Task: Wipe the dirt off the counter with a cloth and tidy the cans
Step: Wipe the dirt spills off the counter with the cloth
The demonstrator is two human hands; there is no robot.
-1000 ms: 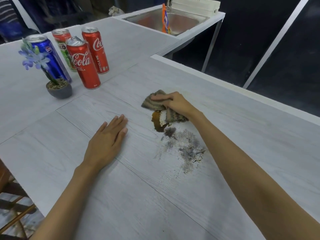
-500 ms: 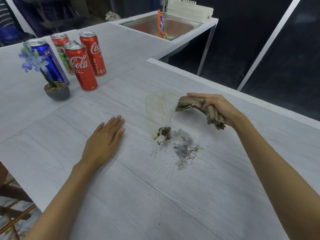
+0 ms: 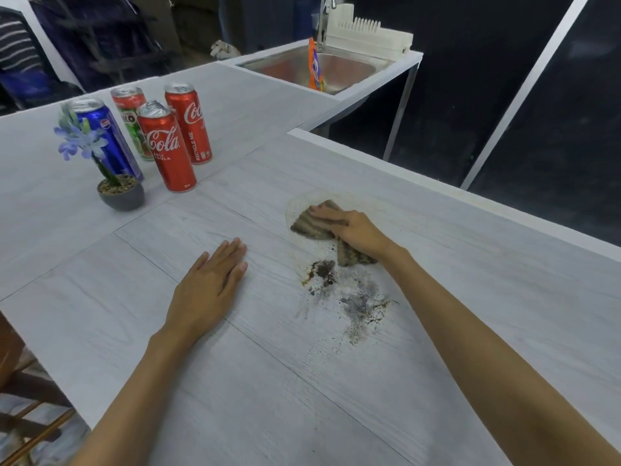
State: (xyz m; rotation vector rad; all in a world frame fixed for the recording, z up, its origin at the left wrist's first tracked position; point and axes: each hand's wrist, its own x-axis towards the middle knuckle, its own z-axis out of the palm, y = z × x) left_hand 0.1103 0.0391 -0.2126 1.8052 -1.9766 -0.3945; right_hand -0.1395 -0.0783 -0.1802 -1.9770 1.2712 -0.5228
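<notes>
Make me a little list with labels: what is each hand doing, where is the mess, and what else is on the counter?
right hand: pressing the cloth flat on the counter
left hand: flat on the counter, open, holding nothing
dirt: dark crumbs and grey smear, just in front of the cloth
cans: two red cola cans, a blue can, a green and red can, all upright, far left
flower pot: in front of the blue can
sink: far end, orange bottle inside

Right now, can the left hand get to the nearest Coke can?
Probably yes. The left hand lies flat and empty on the counter, and bare counter runs between it and the nearest Coke can; the flower pot stands off to the side.
</notes>
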